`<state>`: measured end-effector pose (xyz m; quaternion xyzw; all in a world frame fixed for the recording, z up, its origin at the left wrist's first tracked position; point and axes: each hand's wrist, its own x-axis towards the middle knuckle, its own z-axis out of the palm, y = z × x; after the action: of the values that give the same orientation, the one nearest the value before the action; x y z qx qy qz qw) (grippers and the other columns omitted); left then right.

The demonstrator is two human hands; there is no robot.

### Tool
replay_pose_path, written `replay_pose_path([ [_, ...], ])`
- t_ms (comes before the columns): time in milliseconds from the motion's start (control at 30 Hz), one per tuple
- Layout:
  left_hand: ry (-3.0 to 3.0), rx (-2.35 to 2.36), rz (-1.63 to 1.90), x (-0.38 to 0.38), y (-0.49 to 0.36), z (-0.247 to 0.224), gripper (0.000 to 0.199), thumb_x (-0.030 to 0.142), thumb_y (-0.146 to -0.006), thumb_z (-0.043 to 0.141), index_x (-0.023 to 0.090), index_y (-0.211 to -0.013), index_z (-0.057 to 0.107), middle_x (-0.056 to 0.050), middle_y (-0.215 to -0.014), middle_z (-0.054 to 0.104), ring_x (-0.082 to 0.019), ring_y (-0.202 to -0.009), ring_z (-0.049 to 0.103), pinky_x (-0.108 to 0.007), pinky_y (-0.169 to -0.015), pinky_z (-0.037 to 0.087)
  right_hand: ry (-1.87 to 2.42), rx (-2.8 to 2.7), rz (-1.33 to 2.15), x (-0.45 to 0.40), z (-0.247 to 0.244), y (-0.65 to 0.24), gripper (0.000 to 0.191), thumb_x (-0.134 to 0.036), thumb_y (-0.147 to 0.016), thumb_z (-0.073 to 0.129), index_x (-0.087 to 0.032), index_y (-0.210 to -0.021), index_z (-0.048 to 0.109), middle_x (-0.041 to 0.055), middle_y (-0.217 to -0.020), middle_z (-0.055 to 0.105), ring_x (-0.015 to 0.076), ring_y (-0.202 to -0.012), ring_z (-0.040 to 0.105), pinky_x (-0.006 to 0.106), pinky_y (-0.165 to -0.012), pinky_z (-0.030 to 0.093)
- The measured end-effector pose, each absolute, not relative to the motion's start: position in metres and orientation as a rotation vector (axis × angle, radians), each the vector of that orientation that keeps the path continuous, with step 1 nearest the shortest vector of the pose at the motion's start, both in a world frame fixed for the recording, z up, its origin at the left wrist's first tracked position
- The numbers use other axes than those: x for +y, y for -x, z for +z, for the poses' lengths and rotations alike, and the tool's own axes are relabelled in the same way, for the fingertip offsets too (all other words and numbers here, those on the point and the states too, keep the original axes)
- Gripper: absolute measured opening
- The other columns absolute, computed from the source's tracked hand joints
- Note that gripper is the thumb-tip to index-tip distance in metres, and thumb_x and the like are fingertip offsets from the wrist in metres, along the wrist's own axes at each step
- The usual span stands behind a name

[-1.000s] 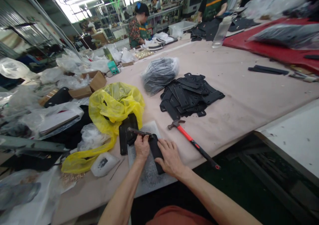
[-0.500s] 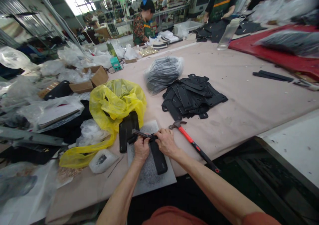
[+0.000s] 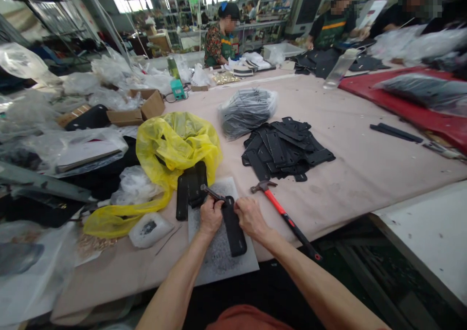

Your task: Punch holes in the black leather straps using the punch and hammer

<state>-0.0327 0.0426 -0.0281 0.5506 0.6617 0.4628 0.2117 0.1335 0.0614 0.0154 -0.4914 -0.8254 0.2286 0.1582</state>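
Observation:
A long black leather piece (image 3: 234,229) lies on a white speckled slab (image 3: 219,252) at the table's near edge. My left hand (image 3: 210,217) grips a slim metal punch tool (image 3: 211,192) whose tip rests at the piece's far end. My right hand (image 3: 250,217) presses on the right side of the black piece. A red-handled hammer (image 3: 284,217) lies on the table just right of my right hand. Two more black pieces (image 3: 189,189) lie beside the slab, to its left.
A yellow plastic bag (image 3: 175,150) sits behind the slab. A heap of black strap pieces (image 3: 284,150) and a clear bag of dark parts (image 3: 247,110) lie further back. Cardboard boxes (image 3: 140,108) and plastic bags crowd the left. Other people work at the far end.
My right hand slid from the lower part of the black piece up to its far end beside the punch, then settled on its right edge. The view shifted slightly.

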Motion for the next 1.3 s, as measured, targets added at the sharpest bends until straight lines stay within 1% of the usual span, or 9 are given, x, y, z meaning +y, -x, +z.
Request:
replay_pose_path([
  [167,-1.54,1.811,1.305,0.042,0.033,-0.029,0.017,0.02,-0.086,0.052,0.018,-0.095,0.065,-0.006,-0.091,0.072,-0.021,-0.087,0.068,-0.031,-0.08,0.053,1.542,-2.047,0.958,0.015,0.022,-0.203,0.016,-0.024,-0.088,0.047,-0.022,-0.099,0.058,0.0047,-0.092,0.066,0.0198,-0.088,0.06,0.031,-0.081,0.044],
  [367,-1.531,1.808,1.27,0.041,0.033,-0.026,0.018,0.02,-0.087,0.051,0.018,-0.096,0.066,-0.007,-0.095,0.072,-0.021,-0.09,0.068,-0.032,-0.084,0.053,2.14,-2.28,0.826,-0.074,-0.023,-0.321,0.039,-0.041,-0.096,0.035,-0.021,-0.074,0.061,0.0052,-0.062,0.063,0.0203,-0.057,0.06,0.032,-0.057,0.038],
  [500,-1.538,1.826,1.266,0.041,0.032,-0.025,0.017,0.022,-0.086,0.053,0.018,-0.096,0.067,-0.007,-0.095,0.073,-0.022,-0.091,0.068,-0.032,-0.084,0.053,2.408,-2.6,0.375,-0.113,-0.047,-0.371,0.02,-0.016,-0.084,0.049,-0.017,-0.084,0.068,0.0127,-0.08,0.068,0.027,-0.076,0.065,0.032,-0.059,0.036],
  [633,-1.549,1.831,1.276,0.042,0.032,-0.026,0.017,0.023,-0.086,0.053,0.018,-0.095,0.067,-0.006,-0.093,0.073,-0.021,-0.091,0.068,-0.031,-0.084,0.052,2.338,-2.674,0.339,-0.107,-0.042,-0.36,0.035,-0.003,-0.078,0.044,-0.021,-0.092,0.07,0.0113,-0.103,0.067,0.0252,-0.09,0.061,0.033,-0.065,0.035],
  [833,-1.573,1.837,1.277,0.042,0.032,-0.023,0.018,0.024,-0.086,0.053,0.017,-0.094,0.068,-0.006,-0.092,0.072,-0.021,-0.09,0.068,-0.031,-0.084,0.052,2.097,-2.469,0.718,-0.073,-0.016,-0.295,0.031,-0.009,-0.086,0.04,-0.018,-0.086,0.069,0.0069,-0.081,0.071,0.0201,-0.079,0.064,0.033,-0.076,0.041],
  [967,-1.559,1.832,1.292,0.042,0.031,-0.024,0.018,0.025,-0.086,0.053,0.018,-0.094,0.068,-0.006,-0.093,0.072,-0.021,-0.09,0.068,-0.031,-0.084,0.052,1.687,-2.241,0.653,-0.055,0.005,-0.245,0.031,-0.028,-0.092,0.05,-0.019,-0.119,0.061,0.0096,-0.111,0.069,0.0217,-0.099,0.062,0.036,-0.09,0.044],
  [1100,-1.517,1.828,1.299,0.043,0.031,-0.026,0.018,0.027,-0.086,0.054,0.018,-0.094,0.069,-0.005,-0.092,0.073,-0.021,-0.089,0.068,-0.032,-0.083,0.053,1.374,-2.457,0.622,-0.036,0.009,-0.201,0.065,-0.041,-0.08,0.068,-0.021,-0.137,0.047,0.0115,-0.148,0.042,0.0331,-0.134,0.037,0.054,-0.11,0.028],
  [1167,-1.488,1.821,1.326,0.043,0.031,-0.024,0.019,0.028,-0.086,0.055,0.018,-0.093,0.069,-0.005,-0.091,0.072,-0.021,-0.088,0.068,-0.032,-0.083,0.053,1.367,-2.517,0.616,-0.024,0.004,-0.187,0.071,-0.045,-0.079,0.068,-0.021,-0.141,0.042,0.011,-0.154,0.034,0.0349,-0.14,0.028,0.059,-0.112,0.023],
  [1300,-1.461,1.858,1.379,0.043,0.033,-0.013,0.022,0.032,-0.087,0.054,0.018,-0.091,0.071,-0.006,-0.094,0.072,-0.022,-0.091,0.067,-0.032,-0.086,0.052,1.433,-2.493,0.545,0.008,-0.004,-0.168,0.063,-0.042,-0.085,0.061,-0.023,-0.141,0.042,0.0099,-0.155,0.032,0.0352,-0.142,0.024,0.061,-0.112,0.02],
])
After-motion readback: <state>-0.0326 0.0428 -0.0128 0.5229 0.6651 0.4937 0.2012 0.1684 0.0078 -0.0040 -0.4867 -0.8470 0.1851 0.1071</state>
